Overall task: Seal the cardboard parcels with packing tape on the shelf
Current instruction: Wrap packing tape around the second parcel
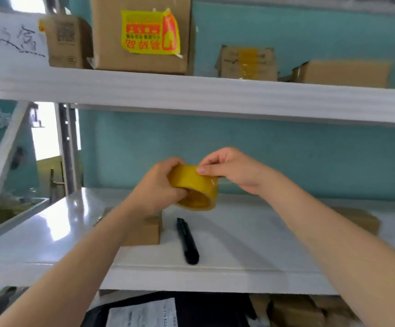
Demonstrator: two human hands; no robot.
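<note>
A yellow roll of packing tape [195, 188] is held in the air above the white middle shelf [250, 234]. My left hand [160, 185] grips the roll from the left, fingers curled into its core. My right hand [229, 168] pinches the tape's edge on top of the roll with thumb and fingertips. Under my left forearm a small cardboard parcel [148, 231] sits on the shelf, partly hidden. Another flat cardboard parcel [359, 219] lies at the right behind my right forearm.
A black utility knife [188, 241] lies on the shelf right of the small parcel. Several cardboard boxes stand on the upper shelf [191, 95], one bearing a yellow sticker [149, 33]. More boxes [298, 310] and a dark bag with a label [144, 312] sit below.
</note>
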